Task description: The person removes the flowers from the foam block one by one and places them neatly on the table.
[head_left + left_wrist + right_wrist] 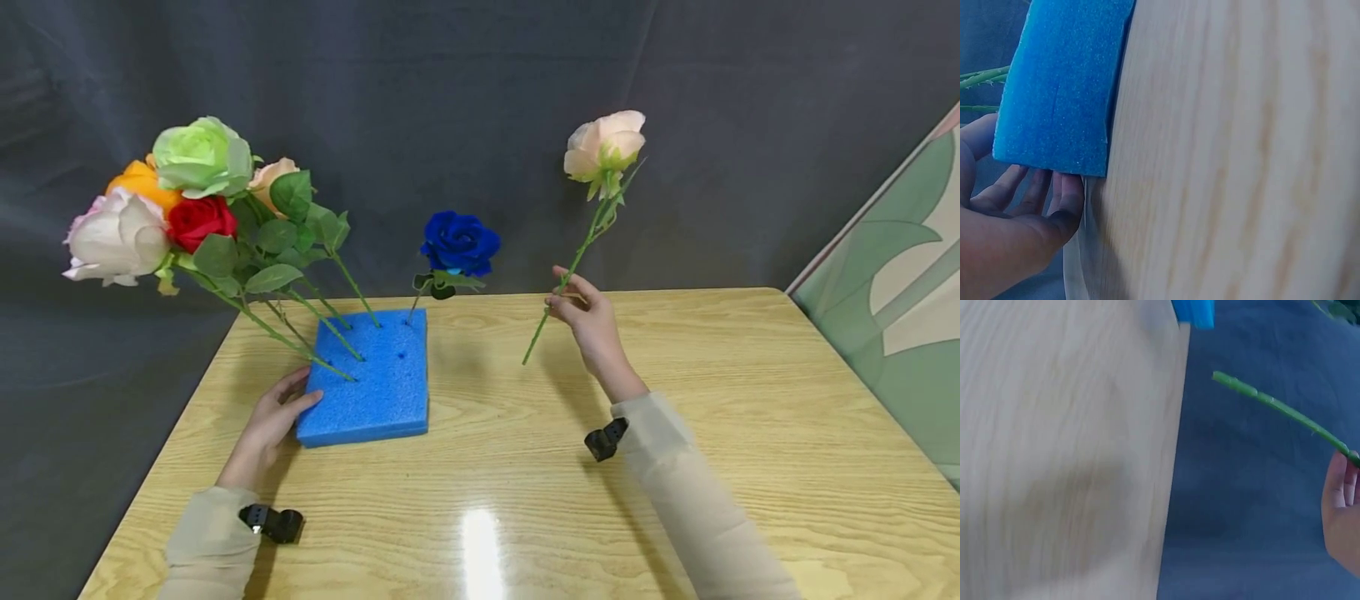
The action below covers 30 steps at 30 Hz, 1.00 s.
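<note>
My right hand point(594, 329) pinches the green stem point(1279, 405) of a pale peach artificial rose point(606, 146). Its bloom points up and the bare stem end slants down to the left, above the table. A blue foam block point(386, 396) lies on the table at left of centre. My left hand point(266, 421) grips the block's left edge, thumb over the top face and fingers along the side. From the block's back right corner rises a blue rose point(460, 243). Green point(204, 157), orange point(142, 185), red point(201, 222), peach point(272, 185) and whitish-pink point(120, 237) roses lean left from it.
One small dark hole point(401, 356) shows in the block's right part. The wooden table point(510, 467) runs back to a dark curtain point(480, 100). A green and beige patterned panel point(900, 283) stands along the right side.
</note>
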Tool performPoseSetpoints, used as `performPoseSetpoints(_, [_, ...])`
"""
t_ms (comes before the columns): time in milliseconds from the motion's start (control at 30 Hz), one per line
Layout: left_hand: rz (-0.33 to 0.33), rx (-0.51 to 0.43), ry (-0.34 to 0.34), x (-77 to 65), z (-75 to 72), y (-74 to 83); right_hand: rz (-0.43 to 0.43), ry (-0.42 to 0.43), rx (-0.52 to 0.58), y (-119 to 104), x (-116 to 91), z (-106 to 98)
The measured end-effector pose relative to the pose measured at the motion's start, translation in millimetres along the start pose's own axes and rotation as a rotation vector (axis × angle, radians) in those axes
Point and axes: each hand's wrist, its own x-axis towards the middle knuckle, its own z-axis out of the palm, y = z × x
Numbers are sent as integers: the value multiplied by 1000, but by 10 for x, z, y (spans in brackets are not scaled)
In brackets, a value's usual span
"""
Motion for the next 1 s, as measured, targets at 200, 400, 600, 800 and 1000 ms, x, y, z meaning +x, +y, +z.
performPoseSetpoints(200, [5,-3,-2,-8,7,-9,-67,-30,23,-58,-86,-392])
performPoseSetpoints(400, [9,5,3,-7,-2,-9,-104,-53,99,-72,-191,-806])
performPoseSetpoints(600, [3,4,4,-3,-5,-16,-99,-39,152,-46,-272,-1204])
performPoseSetpoints(800, [1,10,8,-9,-5,-16,-68,9,182,-44,-336,-1547])
performPoseSetpoints(1000, [4,12,9,-6,3,-15,-35,53,219,-42,-384,-1902])
